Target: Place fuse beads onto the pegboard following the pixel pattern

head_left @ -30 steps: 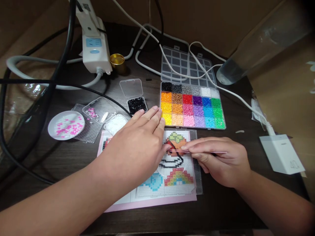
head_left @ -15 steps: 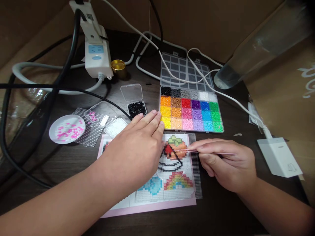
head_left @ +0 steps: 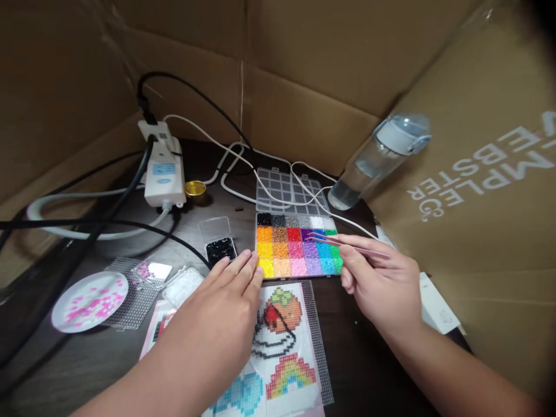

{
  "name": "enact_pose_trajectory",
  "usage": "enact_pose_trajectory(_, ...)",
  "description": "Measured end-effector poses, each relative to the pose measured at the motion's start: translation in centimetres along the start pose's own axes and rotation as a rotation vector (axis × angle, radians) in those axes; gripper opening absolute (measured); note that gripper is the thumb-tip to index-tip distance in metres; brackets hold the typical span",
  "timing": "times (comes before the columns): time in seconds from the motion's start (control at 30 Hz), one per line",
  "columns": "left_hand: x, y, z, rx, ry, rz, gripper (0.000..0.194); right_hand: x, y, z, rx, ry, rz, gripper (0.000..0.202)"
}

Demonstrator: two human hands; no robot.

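Note:
Pink tweezers (head_left: pixel 347 245) are pinched in my right hand (head_left: pixel 384 284). Their tips point left over the purple and blue compartments of the bead box (head_left: pixel 286 250); whether a bead is between them I cannot tell. My left hand (head_left: pixel 230 307) lies flat with fingers stretched out, across the left part of the pattern sheet (head_left: pixel 278 382) and its clear pegboard (head_left: pixel 315 324), fingertips by the box's yellow beads. On the board, black beads (head_left: pixel 278 351) form an outline with a red patch (head_left: pixel 273 315) at its top. Printed pictures, including a rainbow (head_left: pixel 292 375), show around it.
Left of the board are a white dish (head_left: pixel 61 292) with pink and white beads, and small cases of black beads (head_left: pixel 220 250) and white beads (head_left: pixel 182 286). A power strip (head_left: pixel 164 179), cables, a gold cup (head_left: pixel 195 190) and a water bottle (head_left: pixel 373 159) stand behind.
My right hand has moved the tweezers from the board up to the bead box. The view has tilted upward, showing more of the bottle and cardboard walls. My left hand stays flat on the board.

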State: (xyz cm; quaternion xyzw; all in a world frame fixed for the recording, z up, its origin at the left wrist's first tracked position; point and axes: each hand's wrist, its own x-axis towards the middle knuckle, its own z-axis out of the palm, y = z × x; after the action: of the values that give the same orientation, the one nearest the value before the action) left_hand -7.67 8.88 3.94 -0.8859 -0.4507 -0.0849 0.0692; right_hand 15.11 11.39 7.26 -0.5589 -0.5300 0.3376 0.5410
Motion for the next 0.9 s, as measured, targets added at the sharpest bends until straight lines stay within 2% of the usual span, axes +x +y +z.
enact_pose_trajectory(0.17, -0.2, 0.2, 0.1, -0.046, -0.035, -0.030, 0.054, 0.7, 1.5, 2.1, 0.015, 0.045, 0.093, 0.021)
enact_pose_trajectory(0.33, -0.3, 0.3, 0.3, -0.031, -0.001, -0.015, 0.051, 0.5, 3.4, 2.5, 0.026, 0.064, 0.109, 0.026)
enact_pose_trajectory(0.57, -0.1, 0.2, 0.1, -0.105, -0.048, -0.026, 0.050, 0.8, 3.1, 2.8, 0.005, 0.017, 0.131, 0.027)
enact_pose_trajectory(0.9, 0.0, 0.2, -0.3, -0.016, -0.034, 0.001, 0.049, 1.0, 3.2, 3.3, -0.020, 0.007, 0.161, 0.024)
